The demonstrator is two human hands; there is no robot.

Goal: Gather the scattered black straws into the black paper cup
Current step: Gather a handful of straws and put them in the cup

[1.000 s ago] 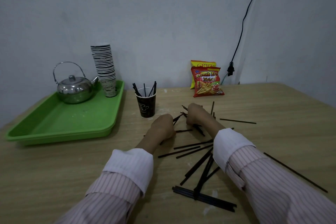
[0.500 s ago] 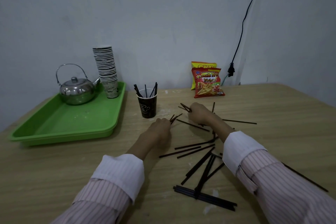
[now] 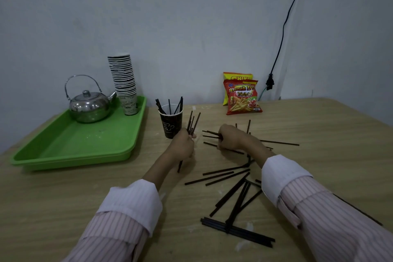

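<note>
Bench (image 3: 319, 125): loose straws (image 3: 231, 195) scattered right of and nearer than the cup (image 3: 170, 122). Cup already has several straws standing in it. Left hand (image 3: 183, 143) just right of cup, grip closed on a bundle (image 3: 192, 122), tips up. Right hand (image 3: 230, 138) further right, grip closed on a few straws.

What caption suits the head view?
Left hand lifts black straws beside the black paper cup; right hand gathers more.

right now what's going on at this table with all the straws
A person is collecting black straws into the black paper cup, which already holds a few. The left hand grips a small bunch just beside the cup; the right hand is closed on several more. Many loose straws lie on the table.
</note>
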